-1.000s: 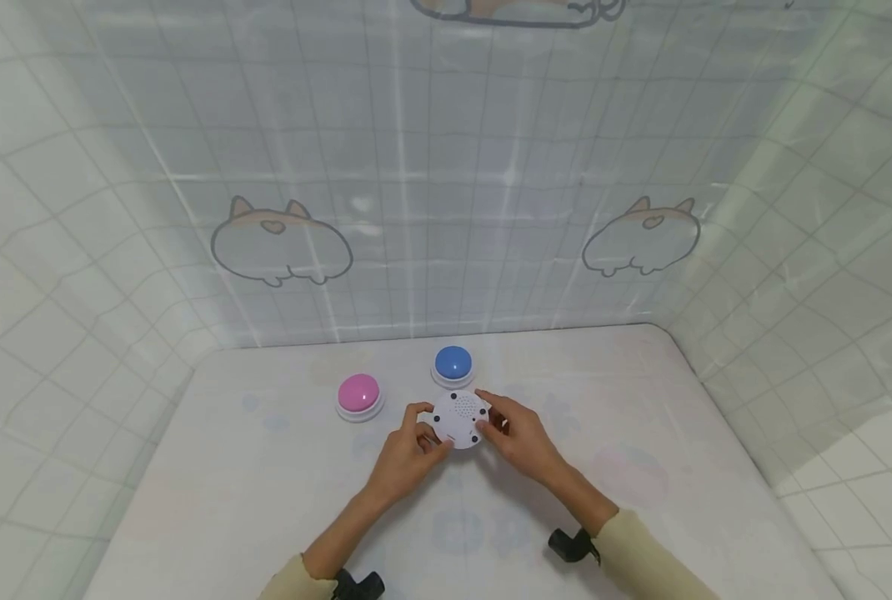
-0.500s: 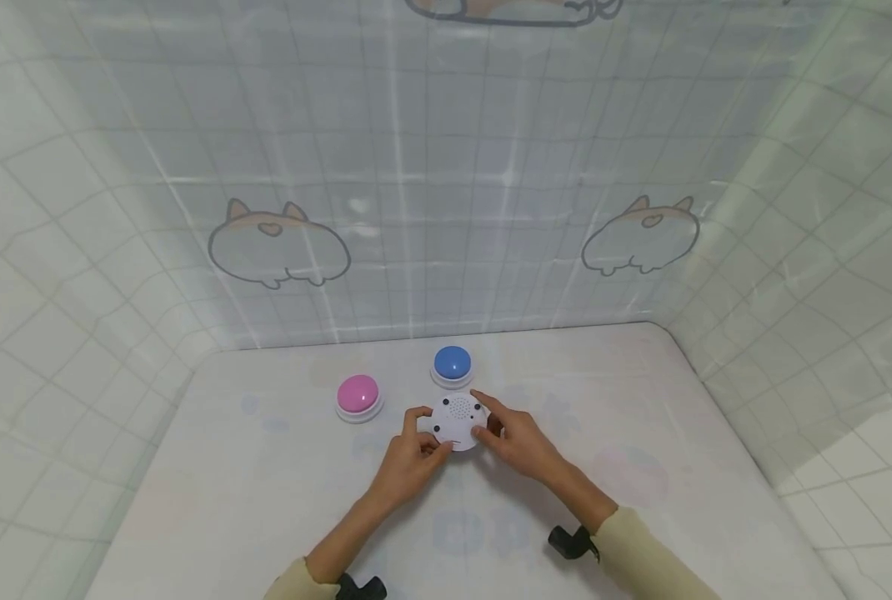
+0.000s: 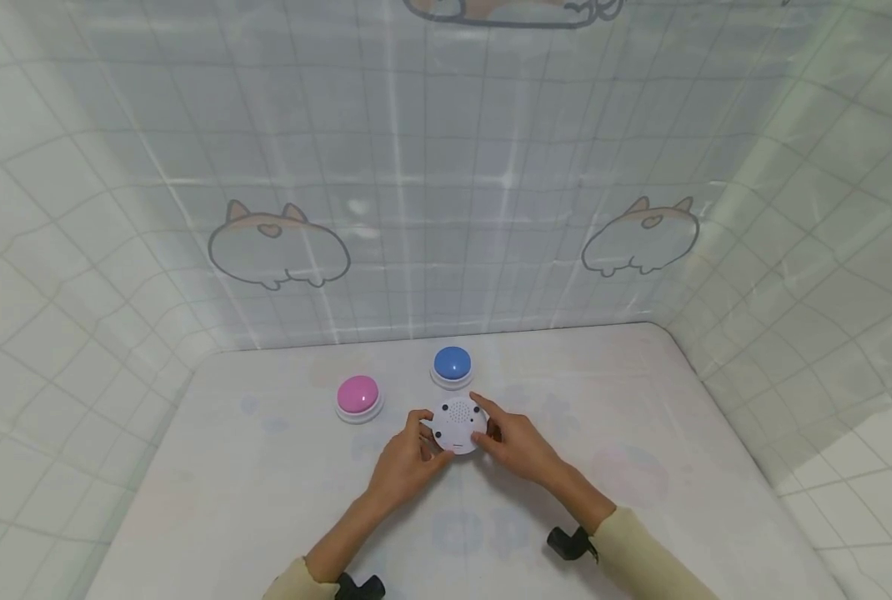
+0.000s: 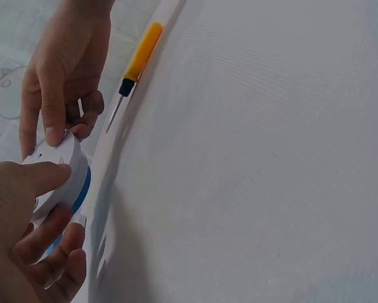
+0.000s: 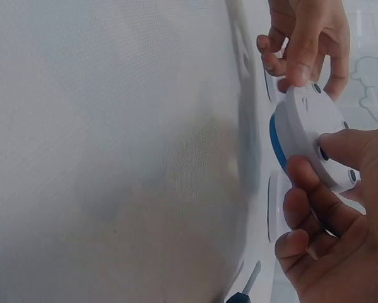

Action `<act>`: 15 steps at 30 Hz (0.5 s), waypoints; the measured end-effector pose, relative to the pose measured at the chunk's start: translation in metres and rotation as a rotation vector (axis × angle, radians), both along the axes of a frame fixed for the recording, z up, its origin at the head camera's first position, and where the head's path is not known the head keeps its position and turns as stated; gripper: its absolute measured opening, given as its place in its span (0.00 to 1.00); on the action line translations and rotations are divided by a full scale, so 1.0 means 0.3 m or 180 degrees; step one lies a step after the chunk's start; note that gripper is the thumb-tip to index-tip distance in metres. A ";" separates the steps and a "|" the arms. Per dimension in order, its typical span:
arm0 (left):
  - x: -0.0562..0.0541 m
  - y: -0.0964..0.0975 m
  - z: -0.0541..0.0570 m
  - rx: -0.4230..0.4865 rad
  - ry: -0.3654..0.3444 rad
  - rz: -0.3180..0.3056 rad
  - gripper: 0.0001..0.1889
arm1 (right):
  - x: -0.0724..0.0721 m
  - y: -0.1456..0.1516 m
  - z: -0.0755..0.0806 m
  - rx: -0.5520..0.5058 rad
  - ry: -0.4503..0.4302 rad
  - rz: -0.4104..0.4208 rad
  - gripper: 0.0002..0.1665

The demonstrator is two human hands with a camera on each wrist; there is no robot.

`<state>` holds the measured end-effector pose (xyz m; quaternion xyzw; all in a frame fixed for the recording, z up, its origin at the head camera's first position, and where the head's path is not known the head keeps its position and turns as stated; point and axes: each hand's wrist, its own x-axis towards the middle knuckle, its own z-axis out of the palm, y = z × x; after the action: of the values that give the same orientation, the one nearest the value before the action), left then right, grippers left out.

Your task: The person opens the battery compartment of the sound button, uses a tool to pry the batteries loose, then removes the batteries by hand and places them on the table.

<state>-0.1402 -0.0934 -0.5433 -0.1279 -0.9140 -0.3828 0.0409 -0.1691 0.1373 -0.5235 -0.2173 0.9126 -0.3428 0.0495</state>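
Both hands hold a round white push button [image 3: 456,427] upside down in the head view, its flat underside with small holes and dark round spots facing up. The left hand [image 3: 403,467] grips its left edge, and the right hand [image 3: 523,447] pinches the right side with the thumb on the underside. Below the white body, a blue dome [image 5: 277,144] shows in the right wrist view. Behind it on the table stands a blue push button [image 3: 453,364], with a pink push button [image 3: 358,395] to its left. Both have white bases.
A screwdriver [image 4: 142,53] with a yellow handle lies on the table in the left wrist view; its tip end also shows in the right wrist view. Grid-patterned walls [image 3: 461,275] enclose the white table [image 3: 266,500] at the back and sides.
The held push button has turned slightly counterclockwise and come a little toward the person. Both hands keep their hold, with small finger shifts. The blue and pink buttons on the table stay put.
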 end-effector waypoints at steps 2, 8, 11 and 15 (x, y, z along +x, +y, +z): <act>-0.001 -0.001 -0.001 -0.0032 0.0003 0.0010 0.35 | 0.000 0.001 -0.002 0.0026 -0.0017 0.0007 0.40; -0.005 -0.002 -0.003 -0.0115 -0.0078 0.0003 0.37 | -0.003 -0.001 -0.008 0.0092 -0.0005 0.0080 0.40; -0.005 -0.003 -0.001 -0.0180 -0.0108 -0.0025 0.40 | -0.006 -0.003 -0.012 0.0137 -0.0016 0.0104 0.40; -0.007 -0.005 0.004 -0.0259 -0.0125 -0.0084 0.42 | -0.009 -0.001 -0.018 0.0150 -0.0022 0.0156 0.40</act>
<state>-0.1423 -0.0949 -0.5422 -0.1339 -0.9277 -0.3482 0.0127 -0.1717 0.1370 -0.5288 -0.2373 0.9146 -0.3205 0.0661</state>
